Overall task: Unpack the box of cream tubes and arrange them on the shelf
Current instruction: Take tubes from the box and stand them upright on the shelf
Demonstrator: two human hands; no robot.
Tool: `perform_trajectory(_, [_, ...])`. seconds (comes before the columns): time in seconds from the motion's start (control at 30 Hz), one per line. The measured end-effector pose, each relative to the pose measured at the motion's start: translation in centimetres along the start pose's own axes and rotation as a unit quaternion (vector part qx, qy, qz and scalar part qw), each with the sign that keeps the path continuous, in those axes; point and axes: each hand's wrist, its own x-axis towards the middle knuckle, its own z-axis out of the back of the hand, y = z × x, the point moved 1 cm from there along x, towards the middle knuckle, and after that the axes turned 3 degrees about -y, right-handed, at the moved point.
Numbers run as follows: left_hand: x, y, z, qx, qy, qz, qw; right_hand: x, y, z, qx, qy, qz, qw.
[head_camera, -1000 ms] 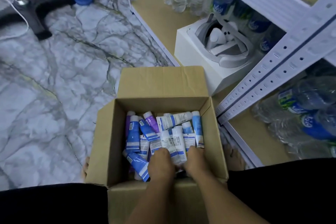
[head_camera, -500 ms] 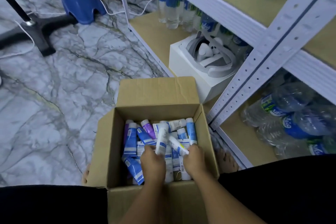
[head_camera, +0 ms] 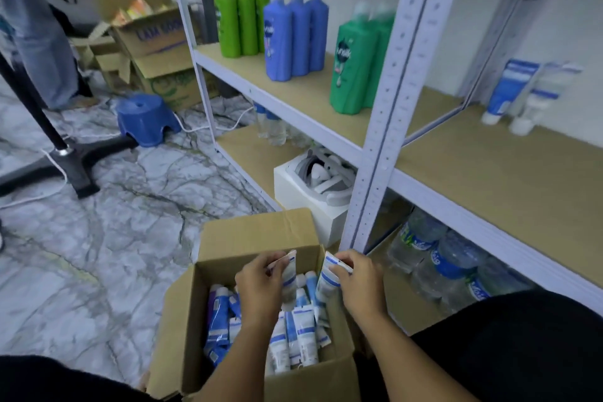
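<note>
Open box on the floor beside the shelf, still packed with cream tubes. Left hand above the box, grip closed on one tube, crimped end up. Right hand just beside it, grip closed on a second tube. Two tubes stand cap-down at the shelf's back, blurred, probably the same kind. Green and blue bottles line the neighbouring bay.

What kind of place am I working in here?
Likely a shop stockroom: metal shelving with rows of shampoo bottles, bottled water below, and cardboard boxes stacked on the floor.
</note>
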Motion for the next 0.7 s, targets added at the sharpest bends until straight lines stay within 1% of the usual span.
perform_trajectory(0.07, [0.6, -3.0, -0.4, -0.008, 0.027, -0.033, 0.999, 1.1, 1.4, 2.5, 0.019, -0.013, 0.018, 1.0])
perform_trajectory(0.17, [1.5, -8.0, -1.1, -0.044, 0.071, -0.06, 0.995, 2.6, 4.0, 6.8, 0.026, -0.041, 0.066, 0.997])
perform_trajectory(0.37, [2.2, -18.5, -3.4, -0.078, 0.124, -0.17, 0.975, 4.7, 9.4, 16.9, 0.034, -0.099, 0.133, 0.986])
perform_trajectory(0.53, [1.4, -26.4, -5.7, -0.102, 0.161, -0.236, 0.953, 6.0, 12.9, 24.4, 0.066, -0.134, 0.141, 0.979])
perform_trajectory(0.7, [0.0, -32.0, -8.9, -0.102, 0.21, -0.276, 0.933, 6.6, 14.1, 30.6, 0.026, -0.166, 0.149, 0.974])
